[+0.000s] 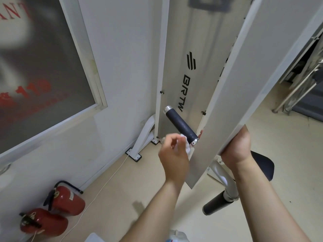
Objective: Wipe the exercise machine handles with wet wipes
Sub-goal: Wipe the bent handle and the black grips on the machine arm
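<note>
Black textured sleeve on a rigid bar, as the head view is showing it: the handle (181, 125) is jutting slantwise from the white swing arm (244, 84) of the exercise machine, with a bright metal collar at each end, in front of the upright panel (174, 75) lettered BRTW. The left hand (173, 154) is pinching a crumpled white wet wipe (186, 144) between thumb and curled fingers and is holding it at the handle's lower end, touching it or just short of it. The right hand (236, 147) is clasping the arm's lower edge, its fingers wrapping out of sight behind the metal.

Handling, as a judgement: the wipe is looking light, limp and damp, likely to bunch and slide, so it is best spread and wrapped round the sleeve with the fingers closing over it. The handle itself is stiff and fixed, but the arm is probably free to pivot, so bracing it is making sense.

A second dark grip (216, 205) is waiting lower down, beneath the black seat pad (262, 165) — apparently not yet wiped. Two red fire extinguishers (66, 201) are lying by the wall.
</note>
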